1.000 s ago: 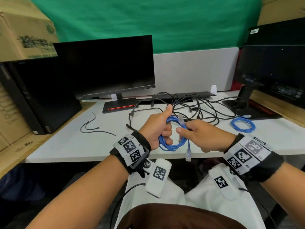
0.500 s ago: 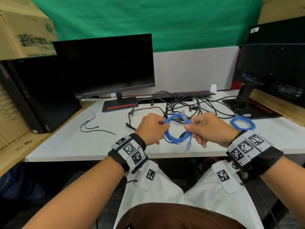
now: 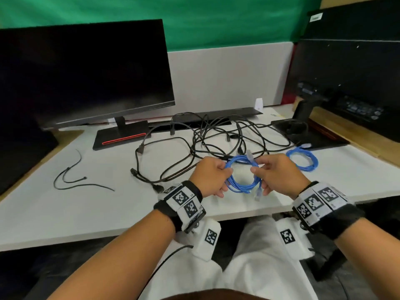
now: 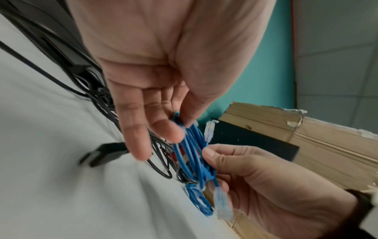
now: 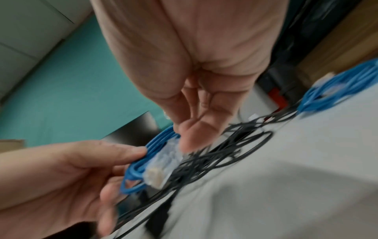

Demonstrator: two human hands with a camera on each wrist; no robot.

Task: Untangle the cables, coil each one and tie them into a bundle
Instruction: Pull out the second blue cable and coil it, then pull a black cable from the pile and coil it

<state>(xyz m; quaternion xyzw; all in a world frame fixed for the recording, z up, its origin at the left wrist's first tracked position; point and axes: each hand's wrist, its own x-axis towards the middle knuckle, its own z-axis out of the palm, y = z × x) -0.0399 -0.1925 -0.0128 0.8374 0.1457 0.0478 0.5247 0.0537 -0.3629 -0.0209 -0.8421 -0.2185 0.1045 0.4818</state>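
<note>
A coiled blue network cable [image 3: 241, 185] hangs between both hands just above the white desk [image 3: 108, 204] near its front edge. My left hand [image 3: 211, 177] pinches the coil's left side between thumb and fingers [image 4: 180, 127]. My right hand [image 3: 278, 175] pinches the right side, its thumb [image 4: 212, 154] against the strands. One clear plug [image 3: 249, 155] sticks up from the coil, another [image 3: 258, 194] dangles below. A second blue coil [image 3: 303, 159] lies on the desk to the right. A tangle of black cables [image 3: 225, 139] lies behind the hands.
A black monitor [image 3: 86, 70] stands at the back left on a base with a red stripe [image 3: 123, 139]. Another monitor's stand [image 3: 303, 126] is at the back right. Loose black cable ties [image 3: 71, 178] lie at the left. A grey partition [image 3: 227, 74] closes the desk's back.
Both hands have carried the blue coil forward over the desk. The left hand went from gripping the coil in its fist to pinching its left side; the right hand shifted to the right side.
</note>
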